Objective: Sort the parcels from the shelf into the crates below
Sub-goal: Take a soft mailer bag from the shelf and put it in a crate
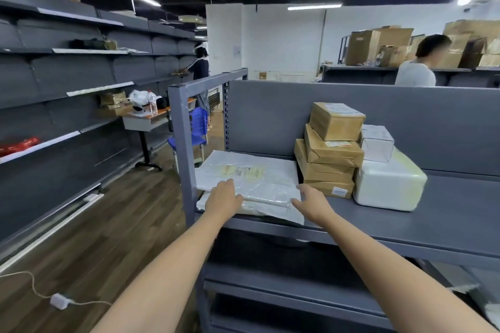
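Note:
A stack of flat white plastic mailer parcels (pixel 251 174) lies at the left end of the grey shelf (pixel 446 213). My left hand (pixel 223 199) rests palm down on the front of the top mailer, fingers together. My right hand (pixel 312 201) is at the stack's right front corner, fingers spread and touching its edge. To the right stand three stacked brown cardboard boxes (pixel 331 147), a small white box (pixel 377 143) and a large white wrapped parcel (pixel 389 184). The crates below are hidden in the dark under the shelf.
The shelf's grey upright post (pixel 182 149) stands just left of the mailers. Long grey wall shelving (pixel 62 94) runs down the left. A small desk (pixel 147 119) and a blue chair (pixel 198 130) stand behind. Two people are in the background. A white cable adapter (pixel 60 301) lies on the wooden floor.

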{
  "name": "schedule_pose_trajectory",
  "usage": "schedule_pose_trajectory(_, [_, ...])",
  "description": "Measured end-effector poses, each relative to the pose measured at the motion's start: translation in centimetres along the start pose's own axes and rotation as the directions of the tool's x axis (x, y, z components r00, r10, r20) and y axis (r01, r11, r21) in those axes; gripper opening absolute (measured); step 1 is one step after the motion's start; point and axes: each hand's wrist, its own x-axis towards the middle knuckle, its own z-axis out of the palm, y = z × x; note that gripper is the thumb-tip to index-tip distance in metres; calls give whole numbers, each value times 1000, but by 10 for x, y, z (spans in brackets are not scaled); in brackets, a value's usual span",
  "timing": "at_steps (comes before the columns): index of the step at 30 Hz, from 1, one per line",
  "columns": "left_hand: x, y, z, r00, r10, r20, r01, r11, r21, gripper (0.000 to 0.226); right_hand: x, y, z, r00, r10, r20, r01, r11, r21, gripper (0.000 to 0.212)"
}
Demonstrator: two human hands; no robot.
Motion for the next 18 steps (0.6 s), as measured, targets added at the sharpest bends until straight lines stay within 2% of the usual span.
schedule_pose_trajectory(5, [32,-10,10,998,17,52,-21,998,62,57,33,-4,24,993,-82,85,99,972,-212,54])
schedule_pose_trajectory(11, [52,-19,25,996,32,79,-42,991,125,42,59,-1,52,976,-165,145,209,901,-380,21])
schedule_pose_trajectory(18, [59,-23,26,999,23,30,-24,999,27,41,69,-10,57,971,-220,91,229,761,-607,26])
